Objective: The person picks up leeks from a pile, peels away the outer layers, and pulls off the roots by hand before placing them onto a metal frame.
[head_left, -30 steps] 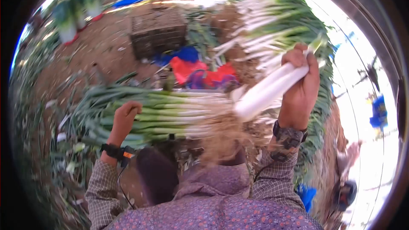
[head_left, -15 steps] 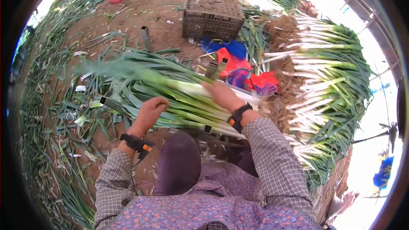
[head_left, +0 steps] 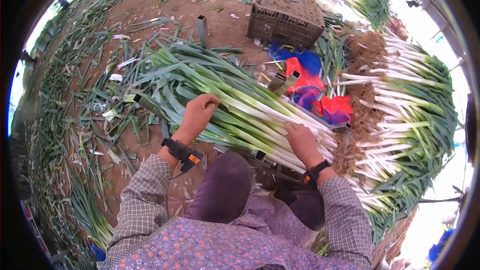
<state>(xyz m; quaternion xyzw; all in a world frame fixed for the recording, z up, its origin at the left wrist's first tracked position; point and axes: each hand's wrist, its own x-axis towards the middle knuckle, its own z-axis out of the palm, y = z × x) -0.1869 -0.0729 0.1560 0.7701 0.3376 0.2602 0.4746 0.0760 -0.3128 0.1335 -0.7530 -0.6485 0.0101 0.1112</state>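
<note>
A pile of leeks (head_left: 240, 107) lies across a low metal rack with square-tube posts (head_left: 201, 31), leaves to the left and white shafts to the right. Over the green part of the pile, my left hand (head_left: 199, 114) is closed with curled fingers; whatever they may hold is hidden. My right hand (head_left: 303, 143) rests on the white shafts near the root end, its fingers bent round a leek (head_left: 280, 115). Dark straps with small orange-marked devices circle both wrists.
A large row of leeks (head_left: 410, 115) with brown roots lies at the right. Beyond the rack sit a dark plastic crate (head_left: 285, 19) and red and blue bags (head_left: 305, 72). Leaf scraps (head_left: 65, 100) litter the soil at the left. My knee (head_left: 222, 187) is close to the rack.
The leek that was blurred in motion under my right hand now lies on the pile. My right hand has moved toward the root end, my left hand onto the leaves. The view has shifted.
</note>
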